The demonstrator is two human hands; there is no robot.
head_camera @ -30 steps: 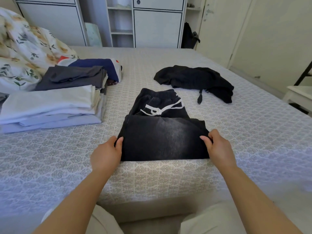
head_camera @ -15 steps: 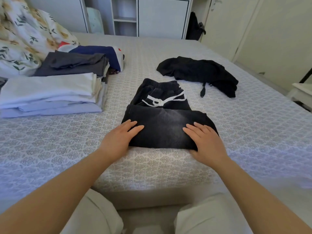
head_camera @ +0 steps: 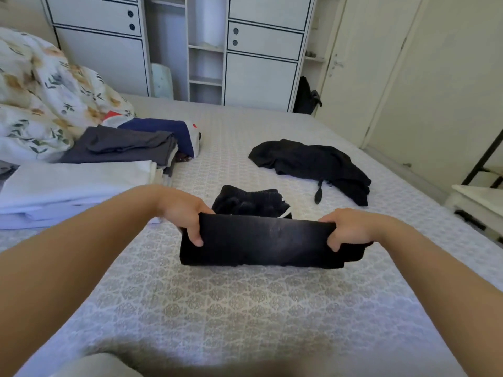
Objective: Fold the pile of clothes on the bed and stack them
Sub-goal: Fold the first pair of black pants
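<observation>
The wide bed [head_camera: 245, 308], covered in a grey-patterned quilted spread, is carrying everything. A crumpled white duvet with a floral print [head_camera: 40, 104] is lying along the bed's far left edge. Just in front of it, a stack of folded clothes [head_camera: 81, 183] is sitting by the left edge, with white pieces nearest, dark grey behind them and a navy piece farthest back. A loose, unfolded black garment [head_camera: 313, 164] is lying toward the far right side of the bed, well apart from the stack. In the middle of the bed, the folded black drawstring trousers [head_camera: 258, 243] are being held, their near folded edge lifted and the waistband part lying behind on the spread. The left hand [head_camera: 182, 213] is gripping the left end of that fold, fingers curled over it. The right hand [head_camera: 348, 228] is gripping the right end the same way.
</observation>
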